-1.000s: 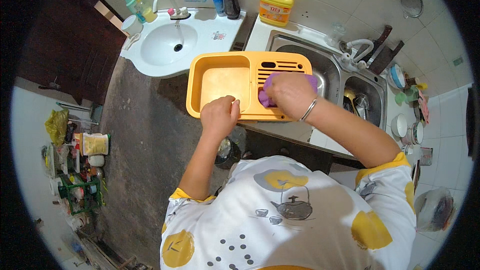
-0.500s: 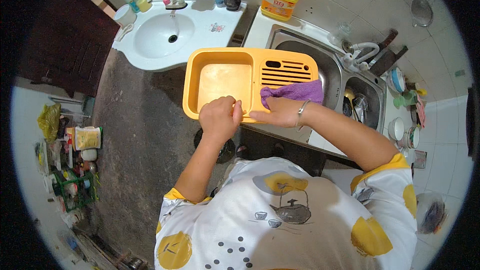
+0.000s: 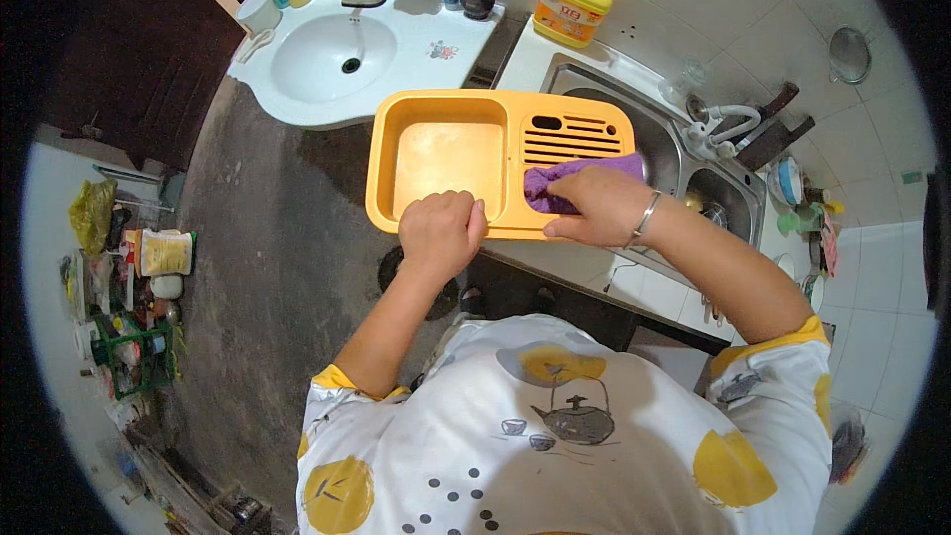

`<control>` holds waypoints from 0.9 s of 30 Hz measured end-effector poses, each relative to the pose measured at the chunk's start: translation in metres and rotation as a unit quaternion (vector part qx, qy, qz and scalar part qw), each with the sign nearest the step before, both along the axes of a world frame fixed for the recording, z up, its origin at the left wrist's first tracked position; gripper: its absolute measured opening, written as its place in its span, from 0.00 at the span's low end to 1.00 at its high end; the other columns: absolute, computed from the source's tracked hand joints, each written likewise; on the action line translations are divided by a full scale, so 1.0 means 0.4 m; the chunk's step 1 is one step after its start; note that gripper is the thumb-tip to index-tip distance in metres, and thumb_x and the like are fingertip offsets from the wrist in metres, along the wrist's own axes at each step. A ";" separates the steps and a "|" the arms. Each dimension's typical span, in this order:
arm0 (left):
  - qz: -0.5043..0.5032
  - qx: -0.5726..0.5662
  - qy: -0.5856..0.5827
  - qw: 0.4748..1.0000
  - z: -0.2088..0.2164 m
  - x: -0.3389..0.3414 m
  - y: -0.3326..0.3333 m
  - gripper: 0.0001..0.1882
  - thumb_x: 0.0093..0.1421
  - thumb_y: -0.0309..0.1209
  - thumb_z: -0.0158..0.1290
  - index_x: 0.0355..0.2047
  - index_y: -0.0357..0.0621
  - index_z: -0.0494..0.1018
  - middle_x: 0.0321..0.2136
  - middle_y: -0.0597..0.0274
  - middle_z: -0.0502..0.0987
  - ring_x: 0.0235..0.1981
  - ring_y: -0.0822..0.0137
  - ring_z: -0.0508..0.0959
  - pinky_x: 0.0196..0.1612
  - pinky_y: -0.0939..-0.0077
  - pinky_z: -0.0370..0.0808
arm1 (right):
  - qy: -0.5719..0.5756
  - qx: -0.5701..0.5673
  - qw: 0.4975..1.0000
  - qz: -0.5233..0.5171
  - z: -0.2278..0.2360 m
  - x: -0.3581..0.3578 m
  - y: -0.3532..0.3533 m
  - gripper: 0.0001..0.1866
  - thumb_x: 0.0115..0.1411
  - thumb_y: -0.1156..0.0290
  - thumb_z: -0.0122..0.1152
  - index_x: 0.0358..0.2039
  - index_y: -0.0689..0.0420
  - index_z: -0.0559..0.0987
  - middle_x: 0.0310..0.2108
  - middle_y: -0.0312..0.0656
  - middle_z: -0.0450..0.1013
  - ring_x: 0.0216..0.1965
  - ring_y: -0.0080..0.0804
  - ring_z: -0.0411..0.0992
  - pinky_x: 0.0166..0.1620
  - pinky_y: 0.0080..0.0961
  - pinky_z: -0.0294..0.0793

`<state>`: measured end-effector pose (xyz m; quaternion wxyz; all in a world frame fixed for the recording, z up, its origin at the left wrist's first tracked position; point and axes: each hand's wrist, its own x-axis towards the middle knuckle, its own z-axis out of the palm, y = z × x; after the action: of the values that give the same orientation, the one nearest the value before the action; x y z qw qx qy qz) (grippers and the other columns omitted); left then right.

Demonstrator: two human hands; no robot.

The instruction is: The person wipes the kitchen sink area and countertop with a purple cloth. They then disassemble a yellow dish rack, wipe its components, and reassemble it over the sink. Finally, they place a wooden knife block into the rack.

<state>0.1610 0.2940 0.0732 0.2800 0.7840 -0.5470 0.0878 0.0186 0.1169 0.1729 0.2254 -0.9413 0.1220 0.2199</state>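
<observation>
An orange plastic dish tray [image 3: 436, 168] is held out in front of me, with a deep basin on its left and a slotted section plus a small compartment on its right. My left hand [image 3: 441, 235] is closed over the near rim, below the basin. In my right hand [image 3: 599, 206] is a purple cloth [image 3: 540, 185], pressed into the small compartment below the slots. That hand's thumb lies along the near rim, and its fingertips are partly hidden. The tray's right part overlaps the steel sink.
A white washbasin [image 3: 332, 59] stands at the far left. Behind the tray's right end is a double steel sink [image 3: 654, 134] with a white tap [image 3: 728, 124]. A yellow detergent jug [image 3: 573, 5] stands on the counter. Bowls [image 3: 786, 181] sit at the right. Goods and a green crate [image 3: 144, 362] line the left wall.
My right hand has slid right from the near rim, and its fingers now push the cloth into the small compartment. My left hand keeps its hold. The whole view has shifted slightly.
</observation>
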 end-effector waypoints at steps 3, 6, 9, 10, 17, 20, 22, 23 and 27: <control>0.002 0.009 -0.005 1.000 0.001 -0.004 0.001 0.11 0.51 0.33 0.54 0.16 0.46 0.68 0.15 0.61 0.70 0.19 0.59 0.73 0.24 0.63 0.68 | -0.002 0.014 0.999 0.043 -0.046 0.004 -0.011 0.37 0.49 0.43 0.62 0.44 0.67 0.73 0.39 0.58 0.74 0.43 0.53 0.72 0.48 0.40 0.71; -0.008 0.003 -0.005 1.000 -0.006 -0.004 0.001 0.11 0.52 0.33 0.54 0.16 0.46 0.68 0.15 0.60 0.70 0.19 0.58 0.73 0.24 0.62 0.68 | 0.128 0.018 0.990 0.061 -0.064 0.049 -0.014 0.51 0.43 0.36 0.64 0.54 0.68 0.65 0.48 0.58 0.70 0.50 0.53 0.69 0.53 0.36 0.68; -0.014 0.008 0.000 1.000 -0.004 -0.004 0.001 0.11 0.53 0.33 0.52 0.17 0.45 0.69 0.15 0.58 0.71 0.19 0.57 0.73 0.24 0.61 0.68 | 0.226 -0.023 0.968 0.108 -0.089 0.091 -0.013 0.60 0.39 0.31 0.63 0.60 0.67 0.58 0.54 0.58 0.66 0.55 0.51 0.66 0.57 0.34 0.64; -0.012 0.011 -0.002 1.000 -0.003 -0.006 0.001 0.11 0.53 0.33 0.52 0.17 0.45 0.69 0.15 0.58 0.71 0.19 0.57 0.73 0.24 0.61 0.67 | 0.256 -0.044 0.957 0.130 -0.102 0.102 -0.010 0.63 0.38 0.29 0.63 0.62 0.66 0.56 0.56 0.58 0.65 0.56 0.50 0.65 0.58 0.34 0.63; 0.015 -0.012 -0.035 0.999 -0.015 -0.014 -0.009 0.10 0.50 0.33 0.54 0.15 0.47 0.67 0.14 0.62 0.69 0.17 0.59 0.72 0.22 0.64 0.66 | 0.392 -0.030 0.905 0.163 -0.175 0.156 -0.003 0.67 0.33 0.26 0.64 0.60 0.69 0.58 0.57 0.57 0.64 0.55 0.49 0.66 0.57 0.35 0.65; 0.043 -0.006 -0.041 0.998 -0.022 -0.014 -0.012 0.10 0.51 0.33 0.54 0.15 0.47 0.68 0.14 0.61 0.70 0.17 0.58 0.72 0.22 0.63 0.66 | 0.381 -0.029 0.911 0.156 -0.156 0.161 0.002 0.60 0.32 0.27 0.66 0.49 0.72 0.71 0.50 0.57 0.70 0.51 0.48 0.70 0.52 0.35 0.69; 0.047 -0.010 -0.038 0.998 -0.028 -0.013 -0.015 0.10 0.51 0.33 0.53 0.16 0.46 0.68 0.14 0.61 0.70 0.17 0.58 0.73 0.22 0.63 0.67 | 0.340 -0.004 0.934 0.113 -0.138 0.146 -0.004 0.58 0.32 0.27 0.66 0.47 0.72 0.72 0.47 0.57 0.71 0.49 0.48 0.71 0.51 0.34 0.70; 0.050 -0.012 -0.036 0.998 -0.028 -0.013 -0.018 0.10 0.51 0.33 0.53 0.16 0.46 0.69 0.14 0.60 0.71 0.16 0.58 0.73 0.22 0.63 0.67 | 0.318 0.008 0.943 0.092 -0.128 0.137 -0.009 0.57 0.32 0.28 0.66 0.46 0.72 0.73 0.45 0.57 0.72 0.48 0.48 0.71 0.50 0.33 0.70; 0.039 -0.013 -0.033 0.999 -0.009 -0.012 -0.013 0.11 0.52 0.33 0.53 0.16 0.46 0.69 0.14 0.60 0.71 0.17 0.58 0.73 0.23 0.63 0.68 | 0.198 0.087 0.974 0.070 -0.096 0.100 -0.038 0.48 0.36 0.35 0.71 0.44 0.68 0.74 0.41 0.55 0.74 0.44 0.45 0.73 0.46 0.33 0.72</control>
<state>0.1563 0.2887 0.0694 0.2686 0.7978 -0.5236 0.1314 0.0587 0.1016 0.1345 0.2624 -0.8619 0.0786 0.4268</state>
